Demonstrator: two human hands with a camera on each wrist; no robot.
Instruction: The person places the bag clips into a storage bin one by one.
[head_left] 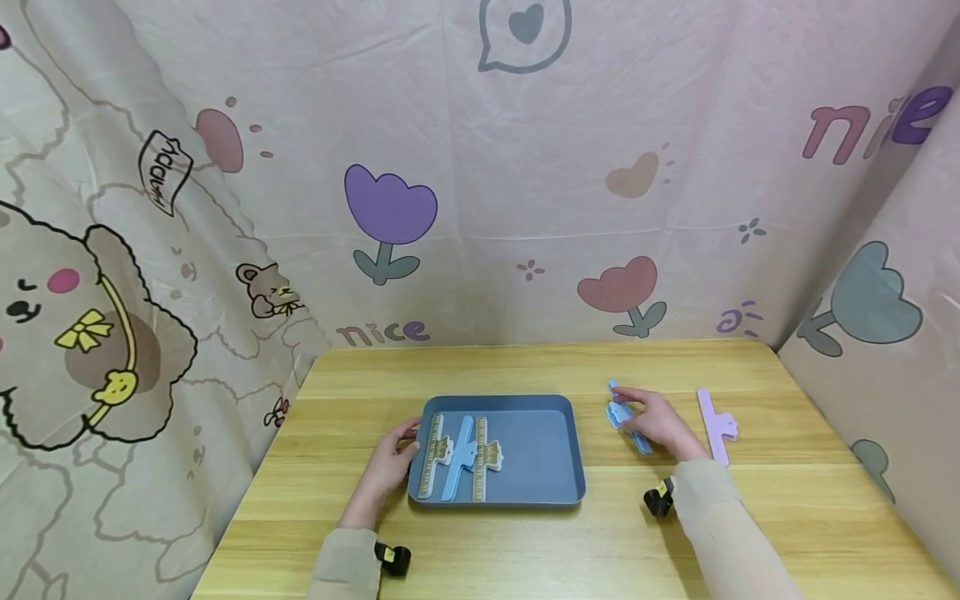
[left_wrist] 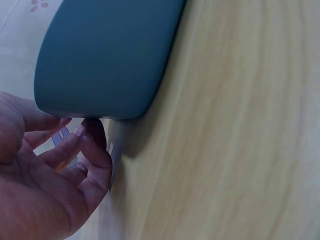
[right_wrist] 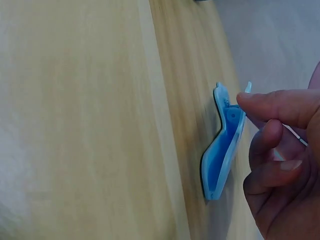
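Observation:
My left hand (head_left: 393,460) holds the left side of a grey-blue tray (head_left: 540,450), thumb at the rim; the left wrist view shows its other fingers curled against the outer wall of the tray (left_wrist: 110,60). Right of the tray, my right hand (head_left: 657,419) pinches a light blue bag clip (head_left: 641,442) lying on the table. In the right wrist view, the thumb of my right hand (right_wrist: 285,165) presses at the handle end of the blue clip (right_wrist: 220,150), and the index finger is partly hidden behind it.
In the tray's left half lie two gold-and-white patterned bag clips (head_left: 431,467) (head_left: 481,467) with a blue bag clip (head_left: 459,467) between them. A lilac bag clip (head_left: 716,429) lies right of my right hand on the wooden table (head_left: 510,550). A printed curtain (head_left: 495,167) hangs behind.

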